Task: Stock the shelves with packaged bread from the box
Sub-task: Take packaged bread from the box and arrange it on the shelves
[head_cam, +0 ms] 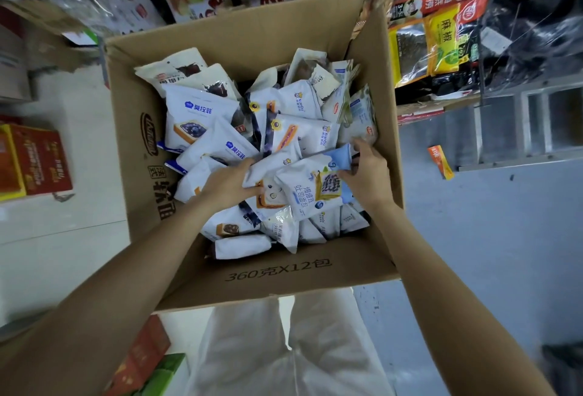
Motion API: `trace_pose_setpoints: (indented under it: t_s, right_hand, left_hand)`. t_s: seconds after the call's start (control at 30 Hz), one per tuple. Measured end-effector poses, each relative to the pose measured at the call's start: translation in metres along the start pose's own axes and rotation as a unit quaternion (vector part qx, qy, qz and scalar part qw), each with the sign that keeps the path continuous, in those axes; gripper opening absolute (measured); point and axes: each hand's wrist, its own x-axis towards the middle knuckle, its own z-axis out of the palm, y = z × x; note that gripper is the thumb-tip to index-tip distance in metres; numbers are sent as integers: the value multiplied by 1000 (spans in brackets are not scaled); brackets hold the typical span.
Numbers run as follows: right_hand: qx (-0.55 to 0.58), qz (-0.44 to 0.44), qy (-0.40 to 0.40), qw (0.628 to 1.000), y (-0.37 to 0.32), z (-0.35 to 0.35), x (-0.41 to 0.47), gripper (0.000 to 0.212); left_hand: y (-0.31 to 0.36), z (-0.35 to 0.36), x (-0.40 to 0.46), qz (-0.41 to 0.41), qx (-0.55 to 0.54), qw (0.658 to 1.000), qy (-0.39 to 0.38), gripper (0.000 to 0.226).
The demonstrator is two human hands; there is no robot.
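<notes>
bread packets [312,194] gripped by both hands inside box [284,272]

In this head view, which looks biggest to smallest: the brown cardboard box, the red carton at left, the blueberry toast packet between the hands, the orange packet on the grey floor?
1. Brown cardboard box
2. Red carton
3. Blueberry toast packet
4. Orange packet

The wide-angle lens may distort sizes.

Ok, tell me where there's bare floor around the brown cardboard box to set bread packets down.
Bare grey floor lies right of the brown cardboard box, bordered by the metal shelf base and one orange packet. Pale floor left is narrower, hemmed by red cartons. Inside the box, white bread packets fill it where both hands work.
</notes>
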Motion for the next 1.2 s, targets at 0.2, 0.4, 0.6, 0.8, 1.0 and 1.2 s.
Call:
trace_pose_setpoints:
  t_s: [0.2, 0.4, 0.6, 0.8, 1.0, 1.2]
  right_hand:
    - [-108, 1, -38, 993, 9, 30, 3, 26]
    - [-164, -113, -15, 980, -6, 10, -19, 22]
    - [-180, -207, 45, 961, -62, -41, -42, 17]
    - [-39, -317, 136, 938, -159, -96, -47, 15]
    - [-8, -410, 202, 889, -272, -152, -65, 15]
    - [-76, -493, 233, 835, -367, -202, -99, 8]
  left_hand:
    - [-19, -1, -23, -74, -41, 996, 3, 68]
    - [-32, -32, -68, -159, -102, 979, 82, 65]
    - [-37, -83, -127, -181, -266, 916, 239, 65]
    - [-31, -153, -173, -107, -402, 828, 375, 50]
    - [-10, -248, -214, 4, -420, 767, 485, 25]
    - [7, -333, -246, 89, -388, 739, 543, 21]
